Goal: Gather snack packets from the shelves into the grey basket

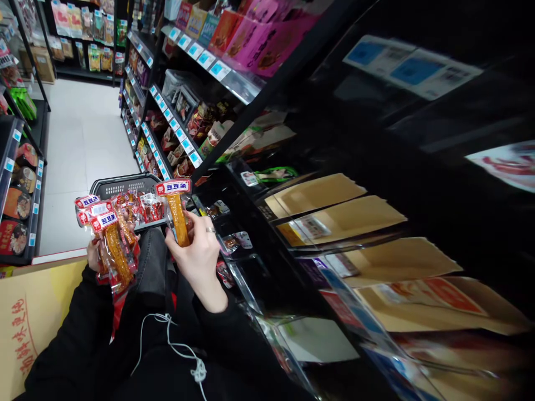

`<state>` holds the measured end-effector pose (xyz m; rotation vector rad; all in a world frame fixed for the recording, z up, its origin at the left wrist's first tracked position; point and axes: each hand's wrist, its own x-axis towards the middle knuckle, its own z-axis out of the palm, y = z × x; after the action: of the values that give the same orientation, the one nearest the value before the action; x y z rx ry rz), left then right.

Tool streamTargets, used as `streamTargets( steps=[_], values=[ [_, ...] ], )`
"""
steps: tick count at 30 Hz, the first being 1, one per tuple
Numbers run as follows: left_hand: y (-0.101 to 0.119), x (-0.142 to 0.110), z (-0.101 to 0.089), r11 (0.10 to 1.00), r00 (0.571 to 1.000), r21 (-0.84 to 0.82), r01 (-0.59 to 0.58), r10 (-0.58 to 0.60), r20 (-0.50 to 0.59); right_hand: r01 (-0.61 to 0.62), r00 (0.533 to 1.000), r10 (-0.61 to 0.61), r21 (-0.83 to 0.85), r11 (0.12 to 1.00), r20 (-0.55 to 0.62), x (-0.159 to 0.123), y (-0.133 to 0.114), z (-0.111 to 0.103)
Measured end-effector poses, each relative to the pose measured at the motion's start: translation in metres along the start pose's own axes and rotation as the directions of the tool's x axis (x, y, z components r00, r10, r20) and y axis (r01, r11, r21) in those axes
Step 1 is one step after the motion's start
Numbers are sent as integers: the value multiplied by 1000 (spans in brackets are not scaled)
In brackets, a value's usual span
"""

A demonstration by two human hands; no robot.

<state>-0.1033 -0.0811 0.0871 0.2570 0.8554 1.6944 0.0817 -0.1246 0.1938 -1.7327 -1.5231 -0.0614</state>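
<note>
Several red-and-clear snack packets (pixel 119 250) with golden-brown sticks inside are bunched in my left hand (pixel 92 255), whose fingers are mostly hidden behind them. My right hand (pixel 198 250), with a ring on one finger, is closed round a single snack packet (pixel 179 220) of the same kind, held upright with its label toward me. Just beyond both hands sits a dark shopping basket (pixel 121 181) with a perforated wall. Small red packets (pixel 151 207) lie inside it.
Shelves with blue-and-white price tags (pixel 179 135) run along the right. Brown paper packs (pixel 334 220) hang close on my right side. At lower left stands a cardboard box (pixel 33 312). A pale tiled floor (pixel 79 133) stretches ahead between shelves. A white earphone cord (pixel 184 348) hangs over my clothes.
</note>
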Motion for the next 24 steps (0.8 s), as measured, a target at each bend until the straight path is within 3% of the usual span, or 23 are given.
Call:
streamTargets(
  steps=[2, 3, 4, 5, 7, 9, 10, 12, 14, 16, 18, 20, 22, 24],
  values=[
    [0, -1, 0, 999, 1000, 38, -9, 8, 30, -116, 992, 106, 183, 976, 68, 3, 5, 0],
    [0, -2, 1, 998, 999, 53, -26, 24, 38, -210, 974, 165, 333, 919, 159, 4, 8, 0],
    [1, -4, 2, 997, 998, 65, -47, 44, 44, -329, 935, 202, 496, 803, 293, 6, 10, 0],
    [1, -5, 3, 995, 997, 75, -64, 60, 49, -464, 873, 199, 633, 620, 445, 7, 13, 0],
    [2, -8, 5, 993, 996, 86, -76, 71, 57, -680, 733, 92, 718, 148, 674, 7, 15, -1],
    [2, -9, 6, 998, 996, 59, -15, 9, 84, -724, 670, -6, 652, -223, 742, 6, 14, -3],
    [2, -9, 6, 998, 993, 35, 44, -48, 109, -705, 668, -20, 624, -338, 744, 6, 13, -4],
    [2, -7, 4, 982, 970, -9, 191, -187, 158, -675, 671, -33, 592, -440, 740, 6, 13, -3],
    [0, -3, 0, 959, 950, -25, 281, -274, 150, -681, 672, -17, 609, -406, 740, 5, 20, 3],
    [-2, 1, -5, 973, 972, -22, 228, -226, 63, -733, 653, 37, 644, -221, 756, 2, 35, 17],
    [-3, 5, -8, 995, 995, -4, 98, -98, -22, -797, 602, 172, 576, 180, 780, -7, 56, 38],
    [-4, 8, -11, 1000, 998, 13, 5, -4, -59, -762, 569, 343, 322, 561, 748, -22, 74, 63],
    [-4, 10, -12, 999, 998, 26, -22, 23, -59, -694, 572, 432, 131, 707, 698, -34, 86, 88],
    [-4, 11, -13, 999, 999, 46, -22, 24, -43, -659, 580, 445, 72, 749, 682, -36, 89, 112]
  ],
)
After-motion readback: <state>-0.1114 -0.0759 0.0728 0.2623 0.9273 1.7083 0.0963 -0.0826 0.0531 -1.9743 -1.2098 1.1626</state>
